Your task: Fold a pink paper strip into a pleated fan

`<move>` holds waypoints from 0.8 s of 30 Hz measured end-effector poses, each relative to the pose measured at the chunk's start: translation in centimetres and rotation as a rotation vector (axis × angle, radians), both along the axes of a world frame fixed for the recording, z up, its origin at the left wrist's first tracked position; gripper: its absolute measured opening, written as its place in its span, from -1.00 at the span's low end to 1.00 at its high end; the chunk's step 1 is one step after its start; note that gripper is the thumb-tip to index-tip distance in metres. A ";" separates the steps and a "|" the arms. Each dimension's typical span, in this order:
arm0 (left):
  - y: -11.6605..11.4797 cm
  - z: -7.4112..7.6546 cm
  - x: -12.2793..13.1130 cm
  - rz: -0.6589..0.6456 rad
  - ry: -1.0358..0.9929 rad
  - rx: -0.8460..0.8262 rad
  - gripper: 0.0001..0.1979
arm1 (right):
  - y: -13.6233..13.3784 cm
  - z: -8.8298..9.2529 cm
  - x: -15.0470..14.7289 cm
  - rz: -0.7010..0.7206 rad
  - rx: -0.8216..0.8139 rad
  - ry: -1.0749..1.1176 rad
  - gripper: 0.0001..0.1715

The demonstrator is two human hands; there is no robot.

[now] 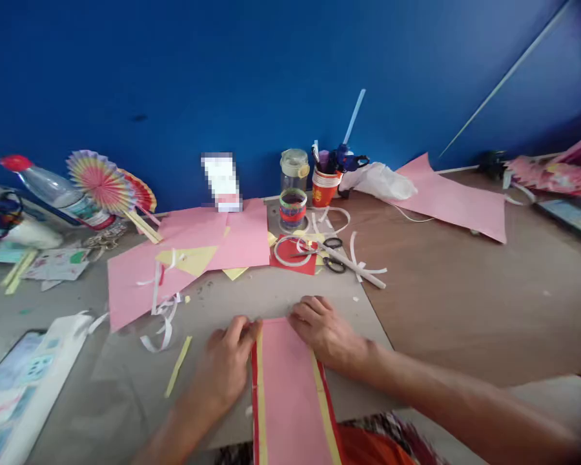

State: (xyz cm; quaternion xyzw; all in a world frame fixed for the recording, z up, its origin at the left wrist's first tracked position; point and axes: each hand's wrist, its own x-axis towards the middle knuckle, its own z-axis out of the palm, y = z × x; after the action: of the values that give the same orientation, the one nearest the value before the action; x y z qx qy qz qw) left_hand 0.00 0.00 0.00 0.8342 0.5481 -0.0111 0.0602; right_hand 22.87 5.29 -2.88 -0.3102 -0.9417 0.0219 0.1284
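At lower centre in the head view, a long pink paper strip with yellow-and-red borders (290,394) runs lengthwise up the frame, its near end cut off. The left hand (228,358) pinches the far left corner; the right hand (322,329) covers the far right, its grip hidden. Above centre, an orange-red paper cup (323,190) holds indistinct dark-topped items (345,159).

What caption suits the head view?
Left hand and right hand at the far corners of a pink paper strip, scissors beyond.

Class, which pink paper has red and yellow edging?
The long strip between the left hand and right hand; the pink sheets farther back show no such edging.
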 end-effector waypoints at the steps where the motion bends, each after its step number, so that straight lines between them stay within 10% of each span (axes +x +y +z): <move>1: -0.2 -0.1 -0.2 0.017 -0.040 0.008 -0.38 | -0.1 0.0 0.0 -0.007 -0.002 -0.003 -0.91; 12: -0.8 -2.0 -0.8 0.009 -0.040 0.208 -0.49 | -0.1 -0.2 0.3 0.001 -0.022 0.055 -0.85; 24: 2.1 -0.8 -0.7 0.317 -0.419 -0.061 -0.77 | 0.0 -0.3 0.1 0.000 -0.016 0.110 -0.89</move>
State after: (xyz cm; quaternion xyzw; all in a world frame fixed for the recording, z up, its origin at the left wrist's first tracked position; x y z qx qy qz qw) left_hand -0.71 2.06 -0.83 0.7200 0.6468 0.1549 0.1981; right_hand 22.97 5.30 -3.14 -0.3098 -0.9329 0.0466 0.1776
